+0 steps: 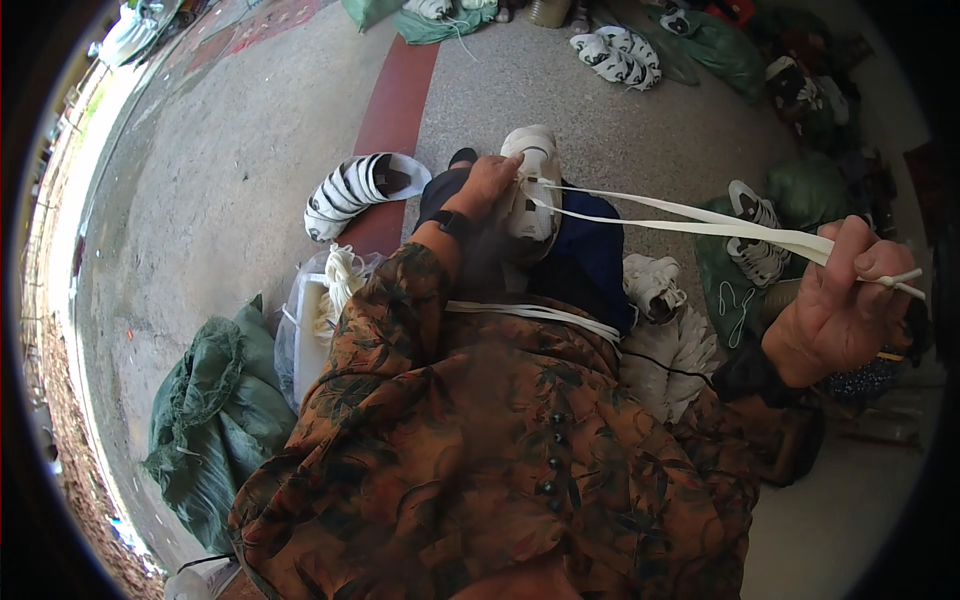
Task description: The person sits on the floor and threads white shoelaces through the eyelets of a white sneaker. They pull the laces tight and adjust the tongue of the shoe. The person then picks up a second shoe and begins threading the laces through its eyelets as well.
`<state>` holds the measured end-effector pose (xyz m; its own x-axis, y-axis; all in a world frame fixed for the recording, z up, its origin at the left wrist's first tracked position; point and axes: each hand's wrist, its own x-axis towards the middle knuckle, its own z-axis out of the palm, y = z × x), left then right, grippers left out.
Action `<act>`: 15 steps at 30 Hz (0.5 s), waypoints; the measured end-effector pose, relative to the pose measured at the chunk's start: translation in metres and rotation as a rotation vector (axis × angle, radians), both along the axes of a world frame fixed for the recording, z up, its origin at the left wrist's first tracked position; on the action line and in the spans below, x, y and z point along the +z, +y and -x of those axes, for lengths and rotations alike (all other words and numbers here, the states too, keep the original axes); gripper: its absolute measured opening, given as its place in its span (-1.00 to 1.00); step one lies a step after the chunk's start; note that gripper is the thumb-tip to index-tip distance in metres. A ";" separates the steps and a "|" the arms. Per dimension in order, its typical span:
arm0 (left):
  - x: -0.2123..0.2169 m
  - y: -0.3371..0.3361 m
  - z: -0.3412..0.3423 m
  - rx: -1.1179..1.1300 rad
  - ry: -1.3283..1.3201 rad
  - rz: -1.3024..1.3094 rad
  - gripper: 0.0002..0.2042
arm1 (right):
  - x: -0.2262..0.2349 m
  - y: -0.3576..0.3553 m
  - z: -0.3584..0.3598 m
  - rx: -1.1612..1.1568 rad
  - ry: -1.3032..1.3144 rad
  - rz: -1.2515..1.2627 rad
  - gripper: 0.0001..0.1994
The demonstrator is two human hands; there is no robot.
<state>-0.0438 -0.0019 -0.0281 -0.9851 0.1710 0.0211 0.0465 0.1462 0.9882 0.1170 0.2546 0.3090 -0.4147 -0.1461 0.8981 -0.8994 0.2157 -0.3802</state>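
The left hand presses its fingers onto a white shoe resting on the person's lap, near the middle. The right hand, out to the right, pinches both ends of the white lace, pulled taut from the shoe. More white shoes lie on the floor to the left.

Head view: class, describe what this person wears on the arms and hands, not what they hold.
Both arms wear long, loose sleeves of rust-orange fabric printed with dark green leaves. A black band or cuff circles the left wrist, and a dark cuff shows at the right wrist. The left hand and right hand are bare, ungloved.
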 end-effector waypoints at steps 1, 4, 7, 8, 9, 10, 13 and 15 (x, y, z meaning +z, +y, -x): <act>-0.005 0.000 0.002 0.026 -0.019 -0.026 -0.57 | 0.001 -0.001 0.000 -0.036 0.039 -0.012 -0.78; -0.001 0.002 0.002 0.124 -0.279 -0.209 -0.65 | 0.008 -0.003 0.002 0.091 0.008 0.003 -0.79; -0.010 -0.004 0.000 0.133 0.012 -0.070 -0.70 | 0.012 -0.007 0.003 0.292 -0.080 0.056 -0.81; -0.013 -0.006 0.001 0.176 0.040 -0.050 -0.71 | 0.014 -0.008 0.004 0.380 -0.127 0.076 -0.81; -0.007 -0.002 0.001 0.270 -0.036 -0.072 -0.72 | 0.017 -0.009 0.006 0.505 -0.206 0.098 -0.82; 0.000 0.001 0.001 0.363 -0.112 -0.093 -0.71 | 0.020 -0.012 0.008 0.629 -0.284 0.119 -0.82; 0.043 0.018 -0.026 0.273 0.567 0.032 -0.70 | 0.026 -0.032 0.007 0.659 -0.314 0.151 -0.86; 0.071 0.022 -0.051 0.135 0.792 0.049 -0.73 | 0.026 -0.048 0.012 0.724 -0.361 0.169 -0.88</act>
<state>0.0074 0.0204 0.0432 -0.6926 0.0701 0.7179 0.7098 0.2429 0.6611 0.1050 0.2064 0.3348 -0.5373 -0.3631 0.7612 -0.6098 -0.4563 -0.6480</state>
